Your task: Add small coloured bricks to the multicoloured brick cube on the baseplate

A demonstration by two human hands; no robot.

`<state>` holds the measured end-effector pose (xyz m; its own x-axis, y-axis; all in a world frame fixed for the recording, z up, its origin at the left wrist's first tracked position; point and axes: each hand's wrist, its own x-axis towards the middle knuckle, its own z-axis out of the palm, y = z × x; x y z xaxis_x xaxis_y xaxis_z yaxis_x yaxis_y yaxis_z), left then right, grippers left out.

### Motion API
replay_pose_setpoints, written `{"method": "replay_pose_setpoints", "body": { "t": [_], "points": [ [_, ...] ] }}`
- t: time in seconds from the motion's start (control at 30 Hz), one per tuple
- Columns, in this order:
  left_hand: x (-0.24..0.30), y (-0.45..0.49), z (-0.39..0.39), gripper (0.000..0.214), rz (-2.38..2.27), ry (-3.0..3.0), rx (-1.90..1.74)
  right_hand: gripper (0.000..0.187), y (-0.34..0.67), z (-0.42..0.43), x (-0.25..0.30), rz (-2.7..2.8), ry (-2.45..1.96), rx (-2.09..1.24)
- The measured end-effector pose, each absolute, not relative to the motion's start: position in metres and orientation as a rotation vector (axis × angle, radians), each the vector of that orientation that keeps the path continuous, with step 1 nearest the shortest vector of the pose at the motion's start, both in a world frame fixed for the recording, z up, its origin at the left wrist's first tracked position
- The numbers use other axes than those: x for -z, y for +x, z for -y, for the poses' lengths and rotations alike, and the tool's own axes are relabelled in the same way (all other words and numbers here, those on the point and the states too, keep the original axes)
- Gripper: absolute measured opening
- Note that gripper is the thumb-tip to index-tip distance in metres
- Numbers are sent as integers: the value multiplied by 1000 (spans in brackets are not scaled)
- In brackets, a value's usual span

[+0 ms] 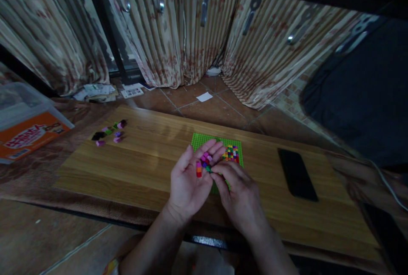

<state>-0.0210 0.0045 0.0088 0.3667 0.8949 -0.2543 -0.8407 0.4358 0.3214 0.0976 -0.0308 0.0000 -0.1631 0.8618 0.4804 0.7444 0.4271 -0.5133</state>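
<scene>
My left hand (188, 181) is palm up, fingers spread a little, with several small toy bricks (206, 157) in pink, purple and red lying in it. A short pink, orange and red stack (199, 169) rests on the same palm. Over its fingers, my right hand (237, 188) pinches a small green toy brick (208, 168) between thumb and forefinger. Behind both hands lies a green studded baseplate (199, 139), partly hidden by them. A patch of multicoloured bricks (231, 153) is fixed on its right part.
Loose pink, green and dark bricks (108, 131) lie at the left of the wooden board (137, 160). A black phone (297, 174) lies on its right. A clear box with an orange label (32, 130) stands far left. Striped curtains (197, 32) hang behind.
</scene>
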Motion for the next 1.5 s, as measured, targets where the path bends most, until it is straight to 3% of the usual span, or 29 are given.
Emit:
{"method": "replay_pose_setpoints", "body": {
  "t": [0.2, 0.53, 0.9, 1.37, 1.5],
  "points": [
    [-11, -21, -4, 44, -414, 122, -1105, 23, 104, 30, 1, 1894, -1353, -260],
    [0, -29, -16, 18, -813, 0, -1196, 17, 144, 25, 14, 1645, -1591, -234],
    [6, -26, -15, 16, -820, -1, -1115, 13, 128, 19, 35, 1656, -1540, -123],
    [8, -27, -16, 18, -838, 11, -1099, 7, 125, 12, 53, 1205, -1532, -446],
    [11, -25, -15, 16, -845, 27, -1085, 13, 124, 9, 59, 1038, -1474, -623]
  ]
}}
